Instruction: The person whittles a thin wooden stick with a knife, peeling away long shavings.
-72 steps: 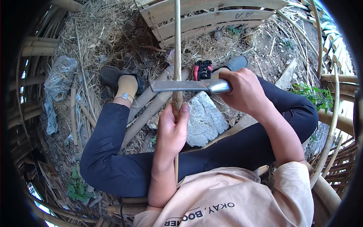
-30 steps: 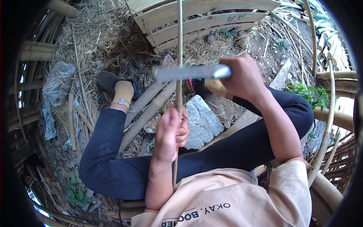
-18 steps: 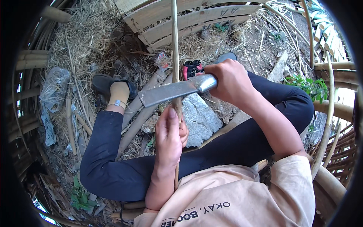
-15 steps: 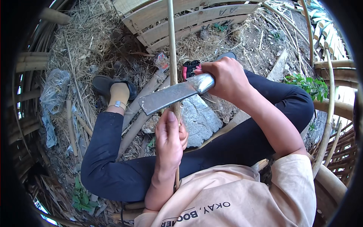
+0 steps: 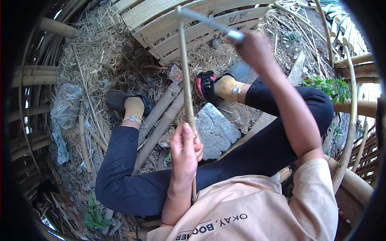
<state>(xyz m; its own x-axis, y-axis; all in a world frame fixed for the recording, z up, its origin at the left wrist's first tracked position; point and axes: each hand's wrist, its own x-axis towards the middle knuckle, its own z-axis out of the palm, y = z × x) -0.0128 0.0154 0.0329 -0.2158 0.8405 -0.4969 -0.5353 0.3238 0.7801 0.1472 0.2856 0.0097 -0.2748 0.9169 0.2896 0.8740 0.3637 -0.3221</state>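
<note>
While left hand (image 5: 184, 154) grips bamboo strip (image 5: 184, 72), right hand (image 5: 252, 46) has raised its clutched knife (image 5: 205, 21) higher.

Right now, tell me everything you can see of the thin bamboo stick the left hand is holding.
The bamboo stick is a long, thin, pale tan strip, fairly straight and standing roughly upright between the person's knees. The left hand grips it low down, thumb along its side; a short length shows below the hand against the shirt. Its top end meets the tip of the knife raised in the right hand. Behind it lie a grey stone and thicker bamboo poles.
</note>
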